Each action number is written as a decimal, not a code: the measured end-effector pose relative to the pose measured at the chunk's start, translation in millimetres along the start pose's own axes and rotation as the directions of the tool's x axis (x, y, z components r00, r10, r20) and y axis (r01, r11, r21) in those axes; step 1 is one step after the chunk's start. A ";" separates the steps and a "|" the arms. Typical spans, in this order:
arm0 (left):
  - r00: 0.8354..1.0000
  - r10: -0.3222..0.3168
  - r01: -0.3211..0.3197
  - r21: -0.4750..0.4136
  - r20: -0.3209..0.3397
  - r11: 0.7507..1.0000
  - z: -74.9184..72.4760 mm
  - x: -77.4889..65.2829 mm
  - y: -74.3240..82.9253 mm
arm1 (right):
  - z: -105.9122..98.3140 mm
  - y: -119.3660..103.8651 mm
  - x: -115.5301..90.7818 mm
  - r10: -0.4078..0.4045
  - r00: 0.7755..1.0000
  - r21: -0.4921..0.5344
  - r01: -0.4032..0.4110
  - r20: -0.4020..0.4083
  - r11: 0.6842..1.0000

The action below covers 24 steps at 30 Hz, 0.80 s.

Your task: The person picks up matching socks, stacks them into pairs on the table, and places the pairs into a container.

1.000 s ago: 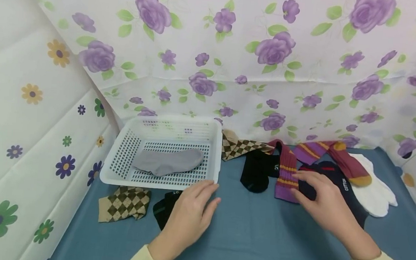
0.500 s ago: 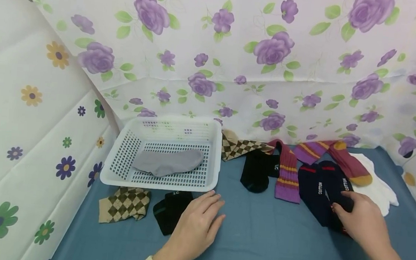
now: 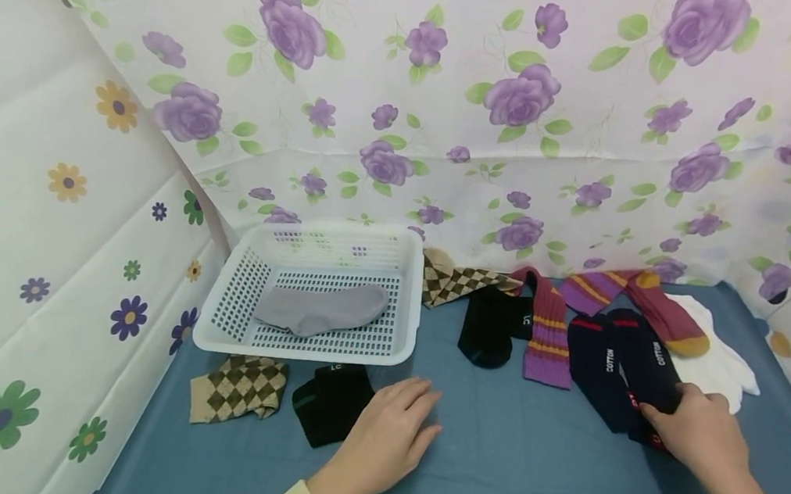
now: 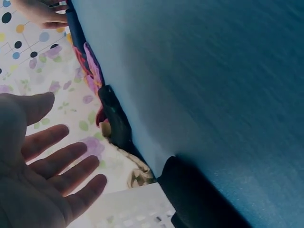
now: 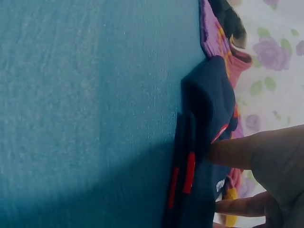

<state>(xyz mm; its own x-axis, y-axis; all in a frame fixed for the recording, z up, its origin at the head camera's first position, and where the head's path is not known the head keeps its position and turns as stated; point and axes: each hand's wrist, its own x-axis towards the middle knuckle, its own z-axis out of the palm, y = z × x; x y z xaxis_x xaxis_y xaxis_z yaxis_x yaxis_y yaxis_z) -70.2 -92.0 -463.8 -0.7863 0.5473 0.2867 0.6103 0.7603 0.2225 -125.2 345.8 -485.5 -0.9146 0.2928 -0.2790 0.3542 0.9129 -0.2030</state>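
Pinching the near end of the navy socks (image 3: 600,371), toward the right edge of the blue tabletop (image 3: 489,467): right hand (image 3: 703,439), head view. Left hand (image 3: 381,442), fingers extended, nearer the front edge, beside folded black socks (image 3: 332,405). One folded checked sock (image 3: 246,391), toward the left edge. One white basket (image 3: 301,353), toward the far left corner; grey sock (image 3: 322,309) inside. Along the far edge: second checked sock (image 3: 470,279), second black item (image 3: 487,333), striped socks (image 3: 550,331); white socks (image 3: 720,366) toward the far right corner.

Left wrist view: palm visible, fingers spread, apparently holding nothing.

Right wrist view: digits against navy fabric, two red marks on it; remaining fingers cropped.
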 end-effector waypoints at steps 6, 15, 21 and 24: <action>0.993 -0.029 0.028 0.017 0.110 0.999 4.5 -0.8 -3.2 | -5.1 9.2 8.6 -0.012 0.998 0.025 0.010 0.063 1.000; 0.990 -0.020 0.018 0.015 0.137 1.000 6.1 -0.5 -3.0 | -2.4 12.8 3.0 -0.082 0.997 0.053 0.082 0.007 0.995; 0.992 -0.020 0.018 0.019 0.125 1.000 5.4 0.0 -4.5 | -14.7 3.5 -4.5 -0.145 0.946 0.154 0.195 -0.292 0.969; 0.992 -0.020 0.018 0.023 0.125 1.000 5.1 0.6 -4.8 | -26.3 -6.3 -7.5 -0.131 0.885 0.217 0.249 -0.447 0.944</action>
<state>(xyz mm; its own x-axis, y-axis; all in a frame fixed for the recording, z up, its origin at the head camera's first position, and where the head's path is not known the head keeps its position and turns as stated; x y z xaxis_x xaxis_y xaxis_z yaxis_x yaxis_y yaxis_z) -74.2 -93.5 -469.5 -0.8045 0.5711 0.1633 0.5939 0.7778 0.2058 -125.7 345.4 -457.5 -0.9430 0.2668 0.1991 0.1487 0.8727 -0.4651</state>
